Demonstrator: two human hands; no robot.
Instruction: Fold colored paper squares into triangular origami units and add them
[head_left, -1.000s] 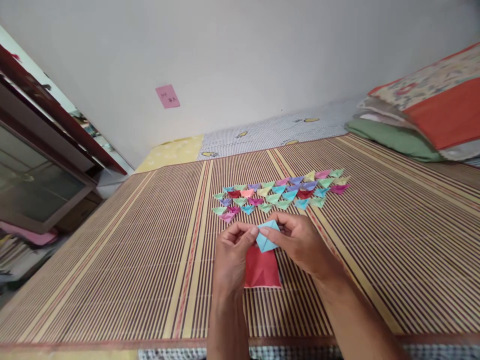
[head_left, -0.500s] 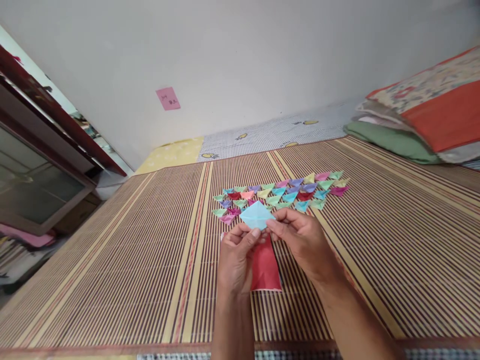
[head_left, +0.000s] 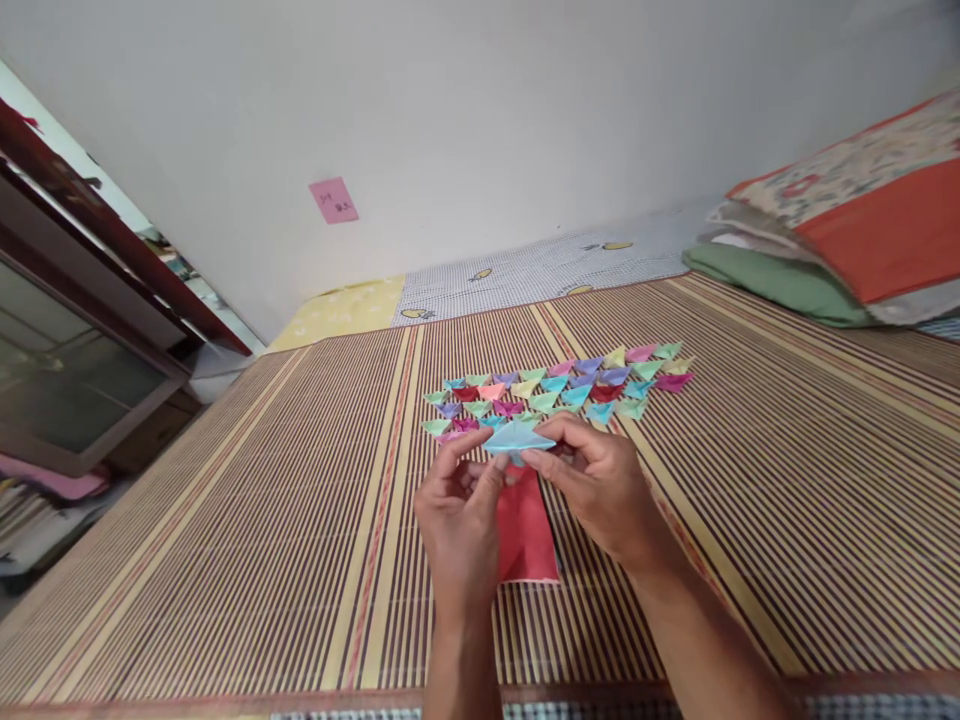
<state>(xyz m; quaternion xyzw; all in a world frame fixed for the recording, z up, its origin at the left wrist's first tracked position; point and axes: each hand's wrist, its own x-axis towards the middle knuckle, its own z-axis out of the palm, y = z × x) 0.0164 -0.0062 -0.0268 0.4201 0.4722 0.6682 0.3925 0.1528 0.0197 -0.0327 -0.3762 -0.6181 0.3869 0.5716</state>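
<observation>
A light-blue folded paper (head_left: 517, 438) is held up between my two hands, its shape now low and wide with pointed ends. My left hand (head_left: 463, 500) pinches its left side, thumb at the lower edge and forefinger at the left tip. On the other side, my right hand (head_left: 596, 475) grips the right end between thumb and fingers. Beneath the hands lies a red sheet of paper (head_left: 529, 530), partly covered by my left hand. Just beyond, several small folded paper boats (head_left: 577, 395) in many colours sit in rows; the nearest are partly hidden by my fingers.
Everything rests on a striped bamboo mat (head_left: 300, 520). Folded bedding (head_left: 862, 230) is piled at the right against the white wall, which bears a pink note (head_left: 334, 200). A glass-panelled cabinet door (head_left: 75, 370) stands at the left.
The blue paper has gone from a flat diamond facing me to a flatter, wider boat-like shape. My left forefinger has moved up to its left tip.
</observation>
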